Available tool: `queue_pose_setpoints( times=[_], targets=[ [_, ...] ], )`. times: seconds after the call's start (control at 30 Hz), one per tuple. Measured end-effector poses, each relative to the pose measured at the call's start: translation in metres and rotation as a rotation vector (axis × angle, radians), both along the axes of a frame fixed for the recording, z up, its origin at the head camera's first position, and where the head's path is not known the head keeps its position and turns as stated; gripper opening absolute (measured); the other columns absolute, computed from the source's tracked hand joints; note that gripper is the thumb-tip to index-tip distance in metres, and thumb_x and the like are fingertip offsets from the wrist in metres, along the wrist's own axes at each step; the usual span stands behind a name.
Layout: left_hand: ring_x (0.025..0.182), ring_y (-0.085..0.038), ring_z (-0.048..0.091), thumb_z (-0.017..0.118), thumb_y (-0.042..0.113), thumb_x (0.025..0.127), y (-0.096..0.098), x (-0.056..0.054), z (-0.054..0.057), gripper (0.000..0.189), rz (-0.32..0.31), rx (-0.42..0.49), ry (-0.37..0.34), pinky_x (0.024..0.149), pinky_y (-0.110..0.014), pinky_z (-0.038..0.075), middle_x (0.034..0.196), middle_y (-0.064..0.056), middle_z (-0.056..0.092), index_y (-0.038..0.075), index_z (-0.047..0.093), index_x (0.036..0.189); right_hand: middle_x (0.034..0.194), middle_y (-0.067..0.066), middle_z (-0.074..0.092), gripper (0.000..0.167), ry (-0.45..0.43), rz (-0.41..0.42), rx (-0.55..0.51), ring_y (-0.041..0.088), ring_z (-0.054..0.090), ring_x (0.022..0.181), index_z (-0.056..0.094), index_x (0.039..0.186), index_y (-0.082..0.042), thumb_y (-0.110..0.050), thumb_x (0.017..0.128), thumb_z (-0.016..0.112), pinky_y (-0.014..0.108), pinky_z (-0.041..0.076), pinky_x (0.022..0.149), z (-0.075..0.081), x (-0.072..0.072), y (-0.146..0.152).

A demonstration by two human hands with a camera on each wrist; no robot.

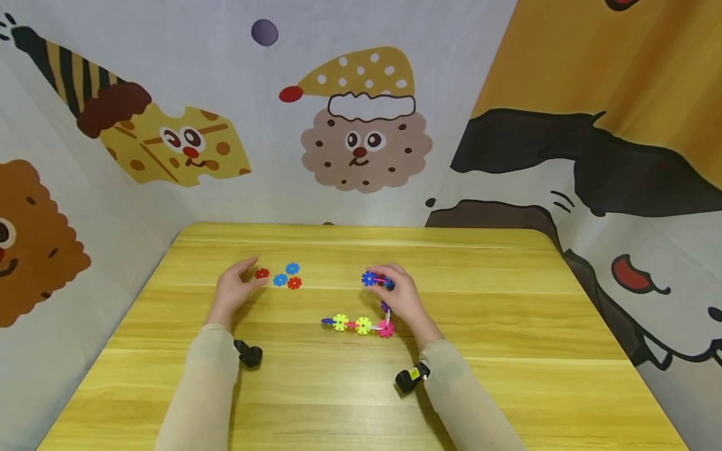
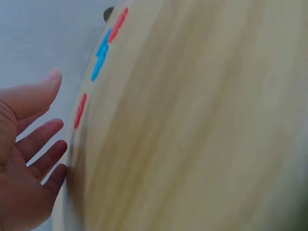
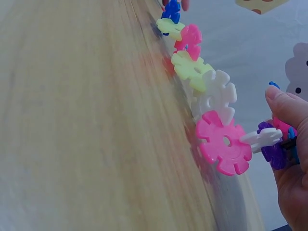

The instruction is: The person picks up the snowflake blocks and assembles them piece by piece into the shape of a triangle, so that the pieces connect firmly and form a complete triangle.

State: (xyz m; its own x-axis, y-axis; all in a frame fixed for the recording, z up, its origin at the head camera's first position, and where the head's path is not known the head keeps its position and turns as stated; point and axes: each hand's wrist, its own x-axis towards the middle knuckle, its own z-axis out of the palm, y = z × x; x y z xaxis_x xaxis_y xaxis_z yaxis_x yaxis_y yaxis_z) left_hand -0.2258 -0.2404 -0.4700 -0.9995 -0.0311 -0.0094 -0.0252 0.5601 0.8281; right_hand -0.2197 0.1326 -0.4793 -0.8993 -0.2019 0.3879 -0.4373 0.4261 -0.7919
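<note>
My right hand (image 1: 405,297) grips one end of a chain of interlocking plastic snowflake discs, with a blue disc (image 1: 368,279) sticking out past the fingertips. From there the chain bends at a pink disc (image 3: 224,143) and runs left through white and yellow-green discs (image 1: 363,326) to a dark blue one. Some discs are hidden in the grip. At the left, my left hand (image 1: 234,291) has its thumb and fingers spread apart around a loose red disc (image 1: 262,274). Nothing sits in its palm in the left wrist view.
Just right of the left hand lie loose blue discs (image 1: 292,269) and another red disc (image 1: 294,283). The wooden table (image 1: 316,401) ends at a cartoon-printed curtain (image 1: 271,138) behind. A black camera (image 1: 249,354) is worn on each wrist.
</note>
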Motion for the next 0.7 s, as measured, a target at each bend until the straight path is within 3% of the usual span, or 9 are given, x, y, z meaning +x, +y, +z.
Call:
queue_pose_setpoints(
  times=[0.27,0.5,0.7],
  targets=[
    [0.144,-0.044,0.021,0.073,0.021,0.092,-0.01,0.001,-0.009,0.072,-0.082,-0.037,-0.024,0.116,-0.056,0.019,0.156,-0.024,0.03,0.0,0.037,0.151,0.114,0.008,0.065,0.035,0.0,-0.003,0.0,0.028,0.062,0.105,0.073,0.116,-0.01,-0.006,0.082,0.081,0.044,0.051,0.093,-0.001,-0.001,-0.001],
    [0.142,-0.05,0.015,0.074,0.024,0.091,-0.01,0.0,-0.011,0.073,-0.077,-0.124,-0.029,0.113,-0.063,0.016,0.155,-0.027,0.027,0.004,0.038,0.151,0.115,0.008,0.065,0.036,-0.014,-0.003,0.003,0.027,0.061,0.107,0.073,0.117,-0.011,-0.007,0.082,0.081,0.044,0.051,0.093,-0.001,0.0,-0.001],
    [0.137,-0.052,0.019,0.073,0.024,0.092,-0.007,-0.001,-0.013,0.068,-0.077,-0.195,-0.003,0.11,-0.064,0.022,0.151,-0.028,0.03,0.004,0.042,0.149,0.114,0.007,0.065,0.038,0.013,0.004,0.002,0.027,0.062,0.106,0.073,0.117,-0.011,-0.007,0.081,0.082,0.044,0.052,0.092,-0.003,-0.001,-0.001]
  ],
)
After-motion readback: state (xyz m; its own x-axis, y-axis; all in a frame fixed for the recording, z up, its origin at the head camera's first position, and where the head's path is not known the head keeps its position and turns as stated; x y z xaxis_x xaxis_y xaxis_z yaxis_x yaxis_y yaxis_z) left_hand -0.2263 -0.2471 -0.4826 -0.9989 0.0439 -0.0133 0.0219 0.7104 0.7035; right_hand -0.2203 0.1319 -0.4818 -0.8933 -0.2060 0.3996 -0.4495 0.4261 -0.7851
